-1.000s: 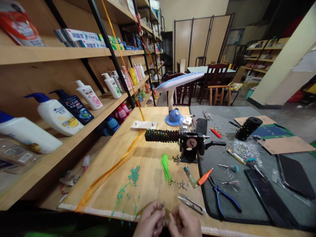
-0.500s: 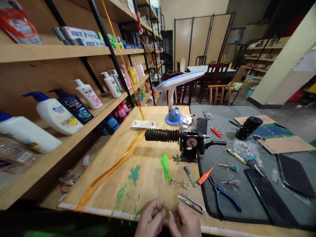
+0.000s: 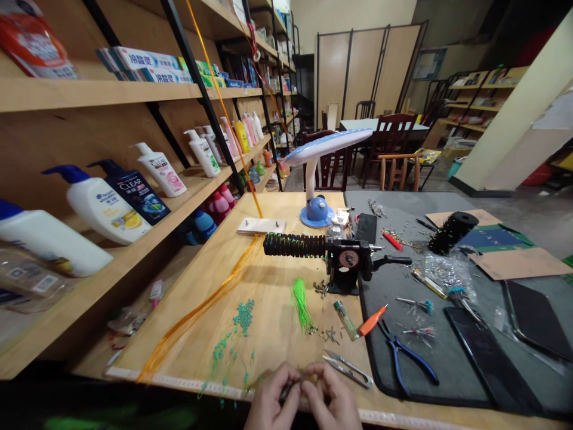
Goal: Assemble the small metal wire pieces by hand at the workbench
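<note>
One tiny dark piece [image 3: 301, 378]: between fingertips, mostly hidden.
Left hand [image 3: 274, 399]: pinched on it.
Right hand [image 3: 332, 399]: fingertips bunched, grip unclear.

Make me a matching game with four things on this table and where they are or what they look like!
Column one:
1. Pliers
2. Snips
3. Bundle of strands
4. Lamp

Column two:
A. Bright green, lying on the bare wood
B. Standing upright, behind the black winder
C. Lying on the grey mat, with blue handles
D. Lying right beside the right hand

Right pairs: 1-C, 2-D, 3-A, 4-B.
</note>
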A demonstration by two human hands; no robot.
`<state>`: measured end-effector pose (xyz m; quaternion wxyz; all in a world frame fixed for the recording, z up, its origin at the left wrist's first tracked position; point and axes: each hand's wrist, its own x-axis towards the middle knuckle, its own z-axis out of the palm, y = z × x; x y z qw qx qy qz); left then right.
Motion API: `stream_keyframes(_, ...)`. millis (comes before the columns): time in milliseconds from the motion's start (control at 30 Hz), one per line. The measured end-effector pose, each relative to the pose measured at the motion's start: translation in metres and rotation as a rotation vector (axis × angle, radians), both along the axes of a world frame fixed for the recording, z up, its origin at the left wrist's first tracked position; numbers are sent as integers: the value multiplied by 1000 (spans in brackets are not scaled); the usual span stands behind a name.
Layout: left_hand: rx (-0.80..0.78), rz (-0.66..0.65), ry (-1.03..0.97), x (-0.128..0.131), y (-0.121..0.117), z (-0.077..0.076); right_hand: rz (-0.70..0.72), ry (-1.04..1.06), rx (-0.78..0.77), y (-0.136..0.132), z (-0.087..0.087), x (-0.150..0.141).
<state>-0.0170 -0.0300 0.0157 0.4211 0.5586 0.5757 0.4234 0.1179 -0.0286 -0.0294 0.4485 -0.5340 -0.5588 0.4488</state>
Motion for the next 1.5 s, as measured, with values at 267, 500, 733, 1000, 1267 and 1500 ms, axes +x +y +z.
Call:
stream_keyframes(267, 50, -30, 79, 1, 1, 14, 48, 52, -63, 1, 5, 0)
stream_keyframes(500, 58, 17, 13, 5, 0, 7, 50, 45, -64, 2, 13, -1)
stream_keyframes(733, 53, 20, 13, 5, 0, 7, -15, 200, -77, 5, 14, -2)
stream_keyframes(1000, -115, 10, -161, 2, 4, 2, -54, 452, -290, 16, 25, 7)
stream_keyframes(1267, -284, 17, -404, 4, 3, 11, -77, 487, -321, 14, 24, 6)
stream_keyframes(1500, -368, -59, -442, 2, 5, 7, -52, 463, -271, 14, 22, 7)
